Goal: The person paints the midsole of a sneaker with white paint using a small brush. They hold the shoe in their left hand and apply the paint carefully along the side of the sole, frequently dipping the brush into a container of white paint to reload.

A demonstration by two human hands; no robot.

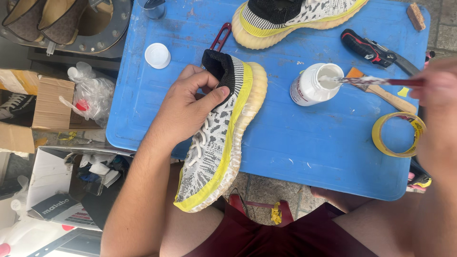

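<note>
Blue plastic table (pixel 309 157) carries two knit sneakers. The left hand (pixel 188 112) grips one sneaker (pixel 216 143) by its collar, sole turned right, yellow tape masking its edge. The second sneaker (pixel 290 19) lies at the far edge. One tape roll (pixel 399 134) and one open white jar (pixel 314 85) sit right. The right hand (pixel 435 90), closed, dips one brush (pixel 376 82) in the jar; load it lightly and keep paint off the knit.

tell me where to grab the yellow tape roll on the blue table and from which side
Judging by its pose, take the tape roll by its rim, coming down from above with a finger inside the open centre and thumb outside. It lies flat on the blue table, so the ring wall is the only raised part. Come from the near side: the brush, the right hand and tools crowd the far side.
</note>
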